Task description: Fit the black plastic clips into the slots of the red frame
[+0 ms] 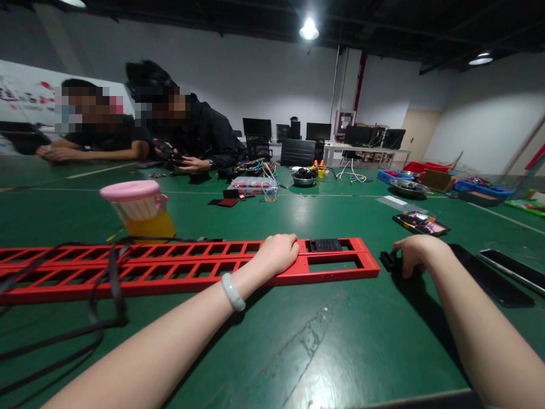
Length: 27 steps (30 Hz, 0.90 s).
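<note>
A long red slotted frame (238,278) lies across the table, with two rows of rectangular openings. My left hand (281,253), with a pale bangle on its wrist, is closed over the frame near its right end, its fingers curled on top. A black socket-like module (326,245) sits in the far row's end opening, just right of that hand. The larger opening in front of it holds nothing. Beyond the frame's right end, my right hand (419,254) bends down with its fingers closed on a small black part (390,261) at the table surface; the fingers partly hide it.
A pink-lidded cup (140,210) of orange drink stands behind the frame, and black straps (113,284) cross its left part. Two phones (489,275) lie right of my right hand. A tray of electronics (421,222) and a metal bowl (304,177) are farther back. Two people sit opposite.
</note>
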Each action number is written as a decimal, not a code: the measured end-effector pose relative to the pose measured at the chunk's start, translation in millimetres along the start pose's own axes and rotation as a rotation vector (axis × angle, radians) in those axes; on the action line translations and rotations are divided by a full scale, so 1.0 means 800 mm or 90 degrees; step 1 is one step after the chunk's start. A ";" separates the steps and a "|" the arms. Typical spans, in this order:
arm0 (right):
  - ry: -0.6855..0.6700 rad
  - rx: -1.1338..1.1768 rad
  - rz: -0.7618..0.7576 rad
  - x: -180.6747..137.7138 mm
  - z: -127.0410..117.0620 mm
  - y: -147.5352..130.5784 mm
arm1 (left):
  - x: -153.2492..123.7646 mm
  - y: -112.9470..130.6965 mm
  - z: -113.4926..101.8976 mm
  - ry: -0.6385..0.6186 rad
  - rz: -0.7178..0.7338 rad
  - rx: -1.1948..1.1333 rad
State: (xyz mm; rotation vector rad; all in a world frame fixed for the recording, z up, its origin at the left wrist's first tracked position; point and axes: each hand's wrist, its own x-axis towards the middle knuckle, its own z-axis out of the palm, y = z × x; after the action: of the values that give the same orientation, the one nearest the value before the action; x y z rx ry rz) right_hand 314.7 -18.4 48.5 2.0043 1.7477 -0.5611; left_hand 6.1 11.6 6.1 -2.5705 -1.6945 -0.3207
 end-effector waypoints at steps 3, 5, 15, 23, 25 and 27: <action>0.022 0.021 -0.027 0.006 0.002 0.000 | 0.000 0.000 -0.001 -0.001 -0.002 -0.001; 0.054 0.023 -0.049 0.015 0.004 0.003 | 0.000 0.000 -0.001 -0.001 0.000 0.000; 0.249 -0.025 -0.151 0.038 0.007 0.017 | 0.001 0.000 0.000 0.001 0.003 0.005; 0.190 -0.020 -0.236 0.035 0.019 -0.003 | 0.000 0.001 -0.001 -0.004 -0.003 0.005; 0.182 -0.018 -0.235 0.037 0.019 -0.003 | 0.000 0.002 -0.002 -0.006 -0.006 0.004; 0.185 -0.017 -0.228 0.039 0.018 -0.002 | 0.000 0.003 -0.003 -0.008 -0.007 0.001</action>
State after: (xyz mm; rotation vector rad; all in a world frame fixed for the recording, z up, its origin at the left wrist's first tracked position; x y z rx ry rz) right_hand 316.6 -0.7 19.3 1.8345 2.3007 -0.3627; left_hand 7.5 10.1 8.3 -2.5695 -1.7125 -0.3036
